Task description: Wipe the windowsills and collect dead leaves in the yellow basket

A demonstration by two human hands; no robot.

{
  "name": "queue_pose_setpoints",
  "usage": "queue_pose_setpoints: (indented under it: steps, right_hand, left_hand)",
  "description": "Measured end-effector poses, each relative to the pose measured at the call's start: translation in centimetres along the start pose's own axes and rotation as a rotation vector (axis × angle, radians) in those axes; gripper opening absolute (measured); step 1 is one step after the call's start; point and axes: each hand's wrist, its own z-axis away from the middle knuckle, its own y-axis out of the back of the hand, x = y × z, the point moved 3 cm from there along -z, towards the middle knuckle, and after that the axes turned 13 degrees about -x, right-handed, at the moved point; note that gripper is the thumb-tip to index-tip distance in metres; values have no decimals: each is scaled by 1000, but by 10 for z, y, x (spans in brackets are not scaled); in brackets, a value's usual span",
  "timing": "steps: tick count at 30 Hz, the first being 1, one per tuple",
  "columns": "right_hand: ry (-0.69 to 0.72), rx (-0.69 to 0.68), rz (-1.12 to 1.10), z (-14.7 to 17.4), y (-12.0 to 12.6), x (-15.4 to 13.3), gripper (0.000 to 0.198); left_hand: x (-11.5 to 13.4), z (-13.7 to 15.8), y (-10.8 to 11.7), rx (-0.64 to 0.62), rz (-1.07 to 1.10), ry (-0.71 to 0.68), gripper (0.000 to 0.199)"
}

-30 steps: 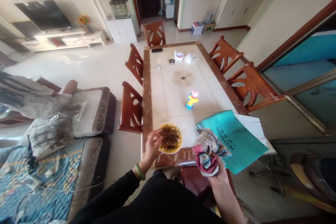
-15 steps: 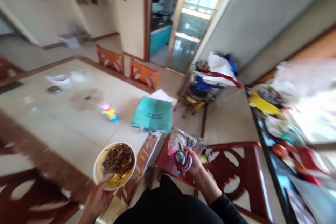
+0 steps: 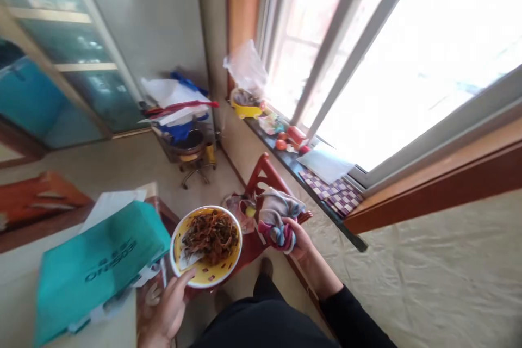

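My left hand point(image 3: 171, 304) grips the near rim of a round yellow basket point(image 3: 206, 277) with a white edge, the thumb lying over the inside. Dried brown plant matter point(image 3: 214, 236) fills much of it, with a pale scrap at its left side. In my right hand point(image 3: 297, 236) is a bunched cloth point(image 3: 279, 209), grey-beige with pink and blue stripes, the fingers wrapped round its lower part. Beneath and behind the two lies a red wooden chair point(image 3: 267, 168), with a clear plastic bag point(image 3: 242, 209) on it.
A teal bag point(image 3: 101, 261) lies on the table at left. Along the windowsill point(image 3: 296, 171) are a yellow container point(image 3: 247, 110), red fruit point(image 3: 280, 144), papers and a checked mat point(image 3: 332, 193). A stool point(image 3: 190, 147) piled with bags stands by the wall.
My view has swung right, from the table towards the window. The basket has come over the chair, nearer the cloth. Both hands keep their hold.
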Motion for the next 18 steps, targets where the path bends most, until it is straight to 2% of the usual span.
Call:
queue_pose_setpoints:
  steps: [2,5,7,10,13,15,18]
  right_hand:
    - [129,41,45,17,25,-25,18]
    - [284,130,103,40,61,-56,34]
    - [315,156,122,50,80,-74,42]
    - [326,116,166,52,97,-97,48]
    - [290,71,265,46,108,-114,53]
    - [279,83,353,39,116,-122,56]
    - [369,163,490,30,129,-135,70]
  left_hand:
    - [8,-16,-46,-101,-16,44,26]
    - [9,-32,-112,-188,-14,106,20]
    - [5,-40,-152,-223,-16,102,20]
    - [-4,-49,-204,-280,-3,95,21]
    - [-12,-56,-247,-351,-19,101,18]
    - [-13,-62,-270,-404,-67,49,20]
    - [-17,-71,-293,-469,-191,-33,30]
